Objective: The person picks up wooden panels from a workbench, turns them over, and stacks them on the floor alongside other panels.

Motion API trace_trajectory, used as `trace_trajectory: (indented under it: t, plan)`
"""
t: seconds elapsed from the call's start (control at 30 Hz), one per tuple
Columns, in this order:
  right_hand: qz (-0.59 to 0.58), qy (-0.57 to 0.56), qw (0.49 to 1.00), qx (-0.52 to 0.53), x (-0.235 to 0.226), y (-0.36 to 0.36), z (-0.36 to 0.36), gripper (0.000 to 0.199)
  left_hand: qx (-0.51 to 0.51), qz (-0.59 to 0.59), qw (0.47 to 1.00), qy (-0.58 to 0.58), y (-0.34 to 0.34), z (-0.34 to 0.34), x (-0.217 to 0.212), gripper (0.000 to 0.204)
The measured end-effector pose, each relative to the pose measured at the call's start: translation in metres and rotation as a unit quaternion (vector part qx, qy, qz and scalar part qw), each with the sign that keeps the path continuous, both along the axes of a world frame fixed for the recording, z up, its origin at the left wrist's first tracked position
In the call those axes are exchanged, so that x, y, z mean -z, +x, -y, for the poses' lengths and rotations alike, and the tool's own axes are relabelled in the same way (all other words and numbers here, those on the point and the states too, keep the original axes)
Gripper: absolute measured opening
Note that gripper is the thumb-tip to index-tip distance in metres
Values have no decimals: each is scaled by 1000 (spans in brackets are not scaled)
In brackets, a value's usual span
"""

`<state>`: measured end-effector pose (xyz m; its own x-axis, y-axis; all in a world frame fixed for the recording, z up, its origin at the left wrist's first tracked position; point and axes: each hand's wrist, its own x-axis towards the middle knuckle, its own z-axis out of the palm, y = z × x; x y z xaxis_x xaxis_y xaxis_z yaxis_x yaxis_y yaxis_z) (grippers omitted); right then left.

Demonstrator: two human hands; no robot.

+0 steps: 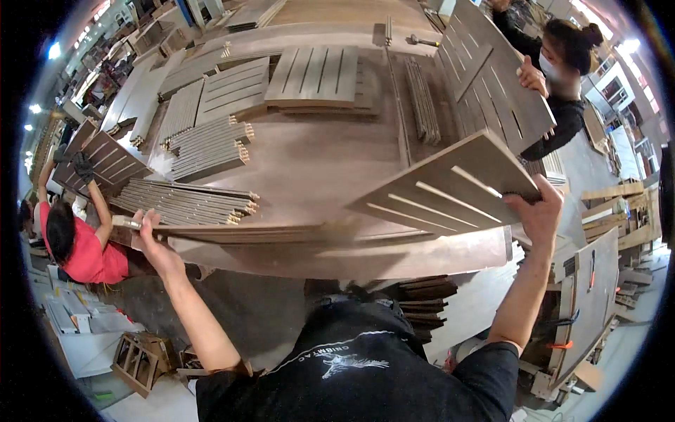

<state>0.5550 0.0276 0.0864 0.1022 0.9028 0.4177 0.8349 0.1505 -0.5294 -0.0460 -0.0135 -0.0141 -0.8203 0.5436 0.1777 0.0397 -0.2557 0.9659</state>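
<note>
My right hand (538, 211) grips the right edge of a flat grey-brown slotted wooden panel (450, 186). The panel is tilted above the near right part of the table, with light showing through its long slots. At the near left, my left hand (160, 247) is closed on the end of a long, thin wooden piece (211, 230), seen almost edge-on along the table's front edge. Its far end is blurred. Just beyond that hand lies a stack of narrow wooden rails (186, 200) with pale pegs at their ends.
Slotted panels (315, 74) and more pegged rails (207, 149) lie on the worktable (316, 158). A co-worker (562, 77) at the right holds an upright slotted panel (485, 77); another in red (84, 239) handles one at the left. A hammer (423, 41) lies at the back.
</note>
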Motion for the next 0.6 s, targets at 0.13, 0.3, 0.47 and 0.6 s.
trace_trajectory:
  t: [0.13, 0.3, 0.47, 0.6]
  plan:
    - [209, 134, 962, -116, -2, 13, 16, 43, 59, -44, 997, 25, 29, -16, 7, 48]
    - [289, 118, 938, -155, 0, 10, 17, 46, 74, -40, 996, 24, 31, -18, 12, 47]
    - [285, 151, 928, -186, 15, 16, 10, 47, 75, -56, 995, 20, 31, -15, 12, 47]
    - [292, 166, 924, -183, 14, 8, 6, 46, 62, -55, 996, 13, 32, -13, 12, 47]
